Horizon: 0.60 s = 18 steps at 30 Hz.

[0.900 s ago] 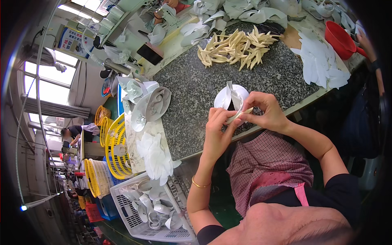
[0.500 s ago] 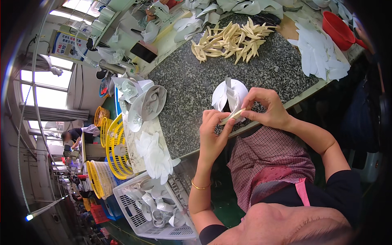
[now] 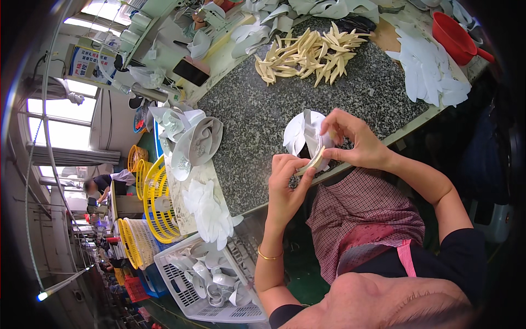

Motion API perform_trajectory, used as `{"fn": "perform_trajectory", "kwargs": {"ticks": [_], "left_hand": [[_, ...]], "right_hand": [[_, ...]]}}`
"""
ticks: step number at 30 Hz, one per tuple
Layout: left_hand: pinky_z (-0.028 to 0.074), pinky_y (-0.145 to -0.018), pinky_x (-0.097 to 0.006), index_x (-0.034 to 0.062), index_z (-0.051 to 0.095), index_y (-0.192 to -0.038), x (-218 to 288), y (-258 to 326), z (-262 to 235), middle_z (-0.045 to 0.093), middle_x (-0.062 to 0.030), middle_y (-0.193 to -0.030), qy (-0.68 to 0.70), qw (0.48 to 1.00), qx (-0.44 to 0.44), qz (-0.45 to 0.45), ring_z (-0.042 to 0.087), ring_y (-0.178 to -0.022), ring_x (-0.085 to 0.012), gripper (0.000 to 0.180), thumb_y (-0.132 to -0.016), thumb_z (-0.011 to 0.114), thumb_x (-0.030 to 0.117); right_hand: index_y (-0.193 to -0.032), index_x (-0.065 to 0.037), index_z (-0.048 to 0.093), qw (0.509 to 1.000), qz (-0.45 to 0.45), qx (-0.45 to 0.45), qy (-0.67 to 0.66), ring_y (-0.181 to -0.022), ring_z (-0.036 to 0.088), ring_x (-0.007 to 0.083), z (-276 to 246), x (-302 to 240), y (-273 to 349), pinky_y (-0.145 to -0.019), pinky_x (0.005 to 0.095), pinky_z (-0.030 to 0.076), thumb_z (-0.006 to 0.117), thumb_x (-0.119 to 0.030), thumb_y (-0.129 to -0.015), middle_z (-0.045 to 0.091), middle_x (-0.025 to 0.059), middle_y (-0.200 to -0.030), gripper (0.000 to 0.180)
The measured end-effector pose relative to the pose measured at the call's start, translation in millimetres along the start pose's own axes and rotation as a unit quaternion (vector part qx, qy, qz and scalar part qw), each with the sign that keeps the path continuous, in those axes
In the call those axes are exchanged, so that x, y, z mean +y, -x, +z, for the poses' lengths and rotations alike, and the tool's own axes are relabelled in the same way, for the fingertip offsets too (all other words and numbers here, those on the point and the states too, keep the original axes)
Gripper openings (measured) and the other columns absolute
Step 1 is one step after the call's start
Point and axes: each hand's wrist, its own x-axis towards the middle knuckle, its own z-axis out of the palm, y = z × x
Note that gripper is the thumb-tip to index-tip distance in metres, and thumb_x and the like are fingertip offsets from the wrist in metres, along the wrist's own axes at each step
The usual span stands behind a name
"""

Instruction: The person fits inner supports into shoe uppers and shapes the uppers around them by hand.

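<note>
In front of me, a short cream-coloured strip (image 3: 313, 163) with a slight curve is pinched between the thumb and fingers of my left hand (image 3: 286, 176). My right hand (image 3: 359, 143) is beside the strip's upper end, its thumb close to the tip and its bent fingers spread apart from the thumb. Beneath and behind the fingers, a rounded white piece with upright flaps (image 3: 296, 133) rests near the front edge of the speckled stone slab (image 3: 246, 131). The fingers partly cover this piece. Farther back lies a heap of similar cream strips (image 3: 312, 54).
Thin white cut pieces lie at the right (image 3: 424, 68) and left (image 3: 208, 211). Curved white pieces (image 3: 192, 140) are stacked at the slab's left. A red scoop (image 3: 452, 38) stands far right. Below left is a white crate (image 3: 183, 296) of white parts, near yellow baskets (image 3: 159, 205).
My right fingers have parted from the strip and lifted slightly, the thumb staying near its end. The strip now tilts more upright in my left hand.
</note>
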Motion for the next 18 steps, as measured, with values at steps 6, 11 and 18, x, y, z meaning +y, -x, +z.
{"fn": "perform_trajectory", "kwargs": {"ticks": [6, 11, 18], "left_hand": [[0.044, -0.08, -0.034, 0.0033, 0.068, -0.096, 0.6, -1.5, 1.0, 0.062, -0.0059, -0.088, -0.008, 1.0, -0.024, 0.006, 0.051, -0.091, -0.0237, 0.014, -0.084, 0.073, 0.008], [0.044, -0.086, -0.037, 0.0037, 0.069, -0.097, 8.6, -3.5, 4.3, 0.062, -0.0088, -0.103, -0.073, 0.996, -0.045, 0.03, 0.051, -0.101, -0.0259, 0.015, -0.083, 0.073, 0.007], [0.048, -0.085, -0.038, 0.003, 0.069, -0.1, 10.8, -5.9, 18.8, 0.054, -0.0125, -0.12, -0.101, 0.993, -0.043, 0.036, 0.048, -0.109, -0.0296, 0.017, -0.083, 0.074, 0.005]], "right_hand": [[-0.098, -0.012, 0.071, 0.98, -0.008, -0.188, 0.07, -0.078, 0.045, 0.0096, -21.7, 3.9, -20.0, -0.069, 0.0246, 0.038, 0.077, -0.021, -0.083, 0.043, -0.0018, -0.087, 0.018], [-0.092, -0.008, 0.073, 0.972, 0.029, -0.23, 0.024, -0.076, 0.051, 0.0101, -31.7, 10.7, -26.1, -0.065, 0.0253, 0.04, 0.079, -0.008, -0.078, 0.058, 0.0008, -0.088, 0.014], [-0.106, -0.009, 0.065, 0.966, -0.172, -0.06, 0.184, -0.1, 0.055, 0.0218, -22.6, -12.1, -3.3, -0.083, 0.033, 0.044, 0.085, -0.016, -0.07, 0.061, 0.0037, -0.103, 0.042]]}}
